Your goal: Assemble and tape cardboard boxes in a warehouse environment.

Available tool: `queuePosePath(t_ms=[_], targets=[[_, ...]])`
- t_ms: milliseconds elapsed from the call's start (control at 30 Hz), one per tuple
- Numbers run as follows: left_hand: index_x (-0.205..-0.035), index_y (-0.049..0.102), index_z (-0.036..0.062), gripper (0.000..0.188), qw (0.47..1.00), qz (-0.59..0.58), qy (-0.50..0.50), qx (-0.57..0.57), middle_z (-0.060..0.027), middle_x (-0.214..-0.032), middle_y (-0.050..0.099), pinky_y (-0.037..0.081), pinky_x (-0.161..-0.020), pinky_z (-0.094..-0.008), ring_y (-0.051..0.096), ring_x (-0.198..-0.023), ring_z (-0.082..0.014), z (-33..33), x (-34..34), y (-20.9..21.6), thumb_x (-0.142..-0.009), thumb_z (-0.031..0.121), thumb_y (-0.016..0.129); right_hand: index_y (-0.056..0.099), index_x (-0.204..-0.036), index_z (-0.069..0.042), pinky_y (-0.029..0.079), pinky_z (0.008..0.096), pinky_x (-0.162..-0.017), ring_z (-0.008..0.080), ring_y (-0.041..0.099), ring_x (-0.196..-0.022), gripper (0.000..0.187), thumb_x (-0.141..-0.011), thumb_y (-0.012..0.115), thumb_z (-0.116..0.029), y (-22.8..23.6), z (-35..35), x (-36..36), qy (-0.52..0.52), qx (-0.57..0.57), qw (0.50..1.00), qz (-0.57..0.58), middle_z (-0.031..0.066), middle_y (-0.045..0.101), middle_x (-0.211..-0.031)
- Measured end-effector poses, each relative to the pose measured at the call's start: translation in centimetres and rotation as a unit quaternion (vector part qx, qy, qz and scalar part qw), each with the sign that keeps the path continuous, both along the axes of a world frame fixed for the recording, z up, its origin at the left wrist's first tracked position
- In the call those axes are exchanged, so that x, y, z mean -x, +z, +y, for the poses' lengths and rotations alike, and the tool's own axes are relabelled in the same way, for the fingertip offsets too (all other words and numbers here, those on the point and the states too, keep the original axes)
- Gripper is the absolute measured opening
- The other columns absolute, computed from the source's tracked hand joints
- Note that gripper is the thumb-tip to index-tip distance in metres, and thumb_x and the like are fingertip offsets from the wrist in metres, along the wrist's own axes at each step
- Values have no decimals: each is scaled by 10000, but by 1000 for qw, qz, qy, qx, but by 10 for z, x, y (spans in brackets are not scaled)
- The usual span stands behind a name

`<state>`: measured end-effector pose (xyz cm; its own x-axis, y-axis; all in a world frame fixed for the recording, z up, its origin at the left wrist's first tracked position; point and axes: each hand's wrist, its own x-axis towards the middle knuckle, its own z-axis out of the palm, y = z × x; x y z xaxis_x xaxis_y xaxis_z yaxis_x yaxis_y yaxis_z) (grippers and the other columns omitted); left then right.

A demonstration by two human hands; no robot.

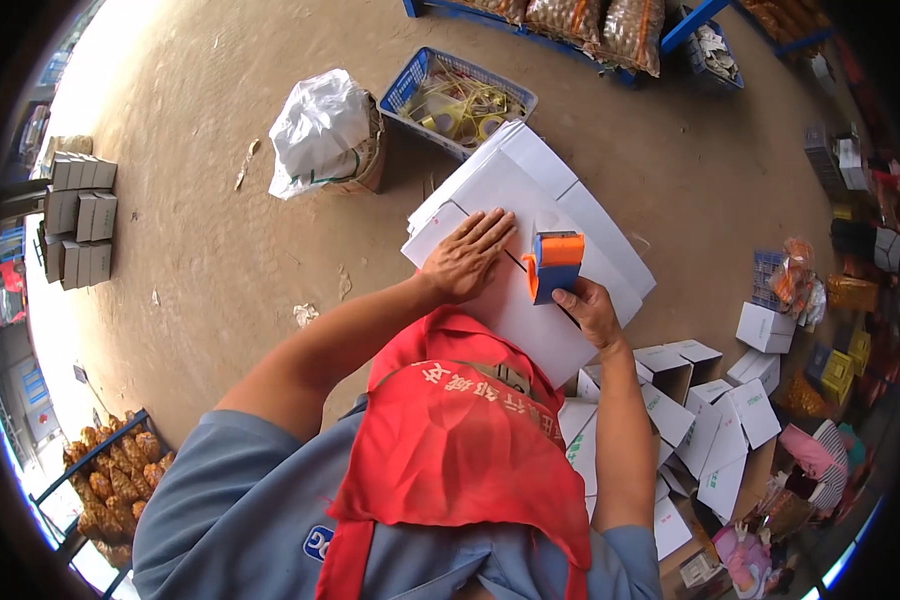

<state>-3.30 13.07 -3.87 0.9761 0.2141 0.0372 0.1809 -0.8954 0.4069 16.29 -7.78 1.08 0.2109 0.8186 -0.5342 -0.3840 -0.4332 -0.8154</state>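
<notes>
A stack of flat white cardboard sheets (590, 225) lies in front of me, its upper layers fanned out. On the top sheet, my left hand (468, 256) rests palm down, fingers stretched out beside a dark slit in the cardboard. My right hand (588, 312) grips a blue and orange tape dispenser (558, 268) by its lower end, upright over the sheet just right of the slit. Whether the dispenser touches the cardboard I cannot tell. A red apron (460, 430) covers my front and meets the near edge of the cardboard.
Beyond the stack stand a blue plastic basket (457, 100) of yellow straps and tape rolls and a basket covered by a white plastic bag (322, 130). Folded white boxes (715, 430) pile up at my right. Stacked cartons (80, 220) stand far left; filled sacks (570, 25) sit on a blue rack.
</notes>
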Motion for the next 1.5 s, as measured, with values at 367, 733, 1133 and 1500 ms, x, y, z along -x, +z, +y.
queuePosePath(t_ms=[367, 733, 1133, 1500], targets=[[-1588, 373, 28, 713, 999, -9, 15, 28, -138, -1694, 319, 175, -1313, -454, 247, -1592, -277, 0, 1, -1, -944, 247, 588, 639, -1304, 34, 469, 342, -1041, 178, 627, -1160, 532, -918, 615, -331, -24, 1, 26, -40, -128, 989, -60, 102, 687, -1275], [-1583, 388, 42, 797, 1000, -1, 17, 19, -134, -1698, 312, 183, -1313, -450, 257, -1589, -272, 1, 3, -2, -871, 274, 662, 558, -1329, 100, 522, 364, -979, 204, 680, -1034, 630, -872, 547, -334, -17, 22, 23, -76, -90, 993, -14, 164, 757, -1078], [-1569, 412, 43, 799, 1000, -3, 12, 23, -134, -1699, 311, 187, -1312, -457, 260, -1588, -258, 1, 3, -2, -857, 280, 683, 700, -1083, 57, 548, 365, -909, 229, 709, -946, 530, -950, 531, -427, -24, 16, 14, -15, -103, 994, -12, 164, 762, -965], [-1526, 465, 34, 736, 999, -23, 11, 21, -153, -1685, 333, 201, -1306, -461, 275, -1582, -271, 2, 4, -5, -868, 292, 672, 735, -1022, 40, 576, 320, -825, 188, 729, -832, 505, -938, 786, -455, -22, 22, 13, 14, -40, 999, -24, 128, 770, -878]])
